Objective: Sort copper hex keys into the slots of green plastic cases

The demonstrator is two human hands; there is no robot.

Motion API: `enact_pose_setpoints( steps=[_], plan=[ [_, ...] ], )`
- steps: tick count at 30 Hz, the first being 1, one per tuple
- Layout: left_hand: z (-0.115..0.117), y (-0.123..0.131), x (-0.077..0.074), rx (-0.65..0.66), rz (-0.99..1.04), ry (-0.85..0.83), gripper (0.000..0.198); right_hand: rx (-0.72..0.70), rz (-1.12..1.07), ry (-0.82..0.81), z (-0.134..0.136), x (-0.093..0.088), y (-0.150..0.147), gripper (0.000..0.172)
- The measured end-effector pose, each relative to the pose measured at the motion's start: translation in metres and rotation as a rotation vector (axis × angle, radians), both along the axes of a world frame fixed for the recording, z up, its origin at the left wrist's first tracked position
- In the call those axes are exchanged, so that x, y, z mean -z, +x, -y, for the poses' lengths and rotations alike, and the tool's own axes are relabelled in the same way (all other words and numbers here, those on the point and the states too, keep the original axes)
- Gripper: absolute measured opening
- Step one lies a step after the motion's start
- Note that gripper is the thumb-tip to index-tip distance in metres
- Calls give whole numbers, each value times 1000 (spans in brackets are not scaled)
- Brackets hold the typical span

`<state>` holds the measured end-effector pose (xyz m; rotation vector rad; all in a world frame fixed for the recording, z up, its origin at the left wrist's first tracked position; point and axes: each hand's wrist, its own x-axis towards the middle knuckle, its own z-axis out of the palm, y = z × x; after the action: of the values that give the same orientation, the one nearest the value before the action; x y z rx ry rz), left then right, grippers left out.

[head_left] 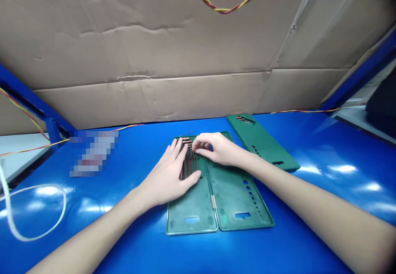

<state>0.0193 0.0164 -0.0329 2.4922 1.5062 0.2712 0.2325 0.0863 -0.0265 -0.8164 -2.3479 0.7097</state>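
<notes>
**Our hands over thin rods [191, 168] in an open green plastic case [201, 215]**

At the far left, a white cable [29, 239] makes a big loop on our shiny blue table [139, 245]. Next to it, farther back, we see a blurry patch [93, 154], and we cannot tell what it is.

Then comes our left hand [168, 177]. It lies over the left half of the case, its fingers straight and let go, its thumb spread out to the side. The thin rods sit in a row in that left half, between the thumb and the fingers. They look dark and reddish. A thin wire-like piece [186, 133] lies just behind the case.

Our right hand [218, 148] is beside the left one, at the far ends of the rods. Its fingers and thumb are bent toward each other, but we cannot tell if they pinch a rod. Under our right arm, the other half of the case lies flat, with a line of round holes [249, 188] going from big to small.

Farther right and back, a second green case [269, 142] lies shut on the table. Behind everything stands a wall of brown cardboard [185, 55].
</notes>
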Motion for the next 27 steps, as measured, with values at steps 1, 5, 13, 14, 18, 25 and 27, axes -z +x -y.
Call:
enact_pose_setpoints(
  steps=[1,5,13,14,18,25,27],
  plan=[
    [0,0,0,-4,-1,-3,88,-1,4,-4,-1,-1,1,9],
    [0,1,-2,-16,3,-15,89,-2,52,25,-5,-4,8,12],
    [-1,2,-2,-22,3,-22,90,-16,149,75,-7,-9,16,15],
    [-1,2,-2,-20,4,-20,90,-28,154,72,-7,-9,17,16],
    [0,1,-2,-13,12,-21,91,-76,172,59,-7,-9,18,21],
    [-1,0,2,-8,46,-11,89,-150,207,148,-6,-12,20,23],
    [-1,0,2,-20,46,-20,87,-173,241,182,-6,-14,19,25]
  ],
)
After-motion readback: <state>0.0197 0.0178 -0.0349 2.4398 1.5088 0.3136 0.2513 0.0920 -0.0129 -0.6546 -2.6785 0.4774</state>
